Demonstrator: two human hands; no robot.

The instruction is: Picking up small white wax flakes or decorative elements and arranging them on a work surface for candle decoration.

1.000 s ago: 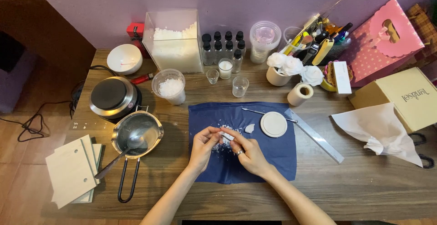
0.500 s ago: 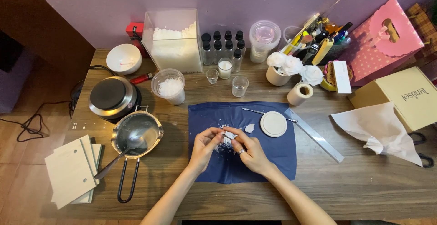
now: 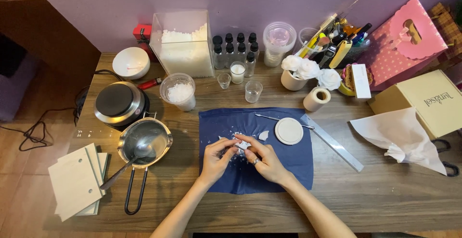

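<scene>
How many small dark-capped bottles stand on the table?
7 can be counted, though some may be hidden. The small bottles stand clustered at the back of the table, between the clear box of white flakes and the stacked plastic cups.

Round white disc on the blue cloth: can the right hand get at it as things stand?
Probably yes. The disc lies flat on the cloth just beyond the right hand, with only bare cloth between them. But that hand and the left hand are pinching a white piece.
</scene>
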